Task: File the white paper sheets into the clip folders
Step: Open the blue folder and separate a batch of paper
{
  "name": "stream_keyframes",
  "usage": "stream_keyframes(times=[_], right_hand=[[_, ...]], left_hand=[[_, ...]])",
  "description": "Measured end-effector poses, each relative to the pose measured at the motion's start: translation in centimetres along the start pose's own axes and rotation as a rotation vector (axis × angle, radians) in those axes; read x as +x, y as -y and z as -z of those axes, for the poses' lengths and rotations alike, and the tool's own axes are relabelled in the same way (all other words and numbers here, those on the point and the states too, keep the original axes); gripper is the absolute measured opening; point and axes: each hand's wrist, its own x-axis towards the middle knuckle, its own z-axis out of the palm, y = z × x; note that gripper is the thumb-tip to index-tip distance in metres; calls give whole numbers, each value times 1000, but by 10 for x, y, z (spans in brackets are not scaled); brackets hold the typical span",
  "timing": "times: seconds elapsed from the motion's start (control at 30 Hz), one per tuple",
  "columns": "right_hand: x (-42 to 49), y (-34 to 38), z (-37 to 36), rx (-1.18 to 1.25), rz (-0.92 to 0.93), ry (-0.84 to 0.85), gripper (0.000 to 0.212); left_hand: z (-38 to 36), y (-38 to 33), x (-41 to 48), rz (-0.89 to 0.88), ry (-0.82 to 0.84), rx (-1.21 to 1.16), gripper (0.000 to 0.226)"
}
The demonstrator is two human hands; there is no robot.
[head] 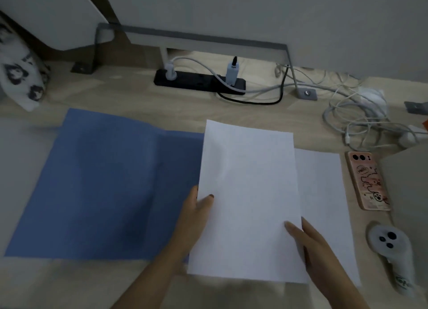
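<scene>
1. Far left of the grip, a black-and-white printed cushion (20, 77) leans at the back of the desk (139, 283).
2. Just left of the grip, a blue folder (92, 181) lies open and flat, its right edge running under the held sheet.
3. The left hand (194, 216) pinches the sheet's left edge, thumb on top.
4. The white sheet (247, 193) is held between both hands.
5. Beyond the grip sits a black power strip (199, 80) with plugs in it.
6. The right hand (310, 246) pinches the right edge, thumb on top.
7. Just right of the grip, a second sheet (324, 193) lies flat, partly covered.
8. Further right, a phone (368, 181) lies face down; its pink case reads "Hello".
9. Rightmost is a white controller (391, 246); the mark on its handle is unreadable.
</scene>
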Motion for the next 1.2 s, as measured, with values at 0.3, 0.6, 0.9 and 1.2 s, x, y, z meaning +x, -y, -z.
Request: stream_keyframes(times=[0.3, 0.6, 0.9, 1.2], right_hand=[[20, -29, -81, 14, 15, -56, 23], [34, -40, -107, -7, 42, -75, 23], [41, -49, -108, -92, 72, -90, 24], [44, -53, -106, -112, 77, -92, 24]], left_hand=[[74, 35, 9, 65, -135, 208, 36], [115, 87, -14, -339, 112, 1134, 61], [142, 103, -23, -451, 275, 1300, 87], [155, 104, -25, -494, 191, 1222, 76]])
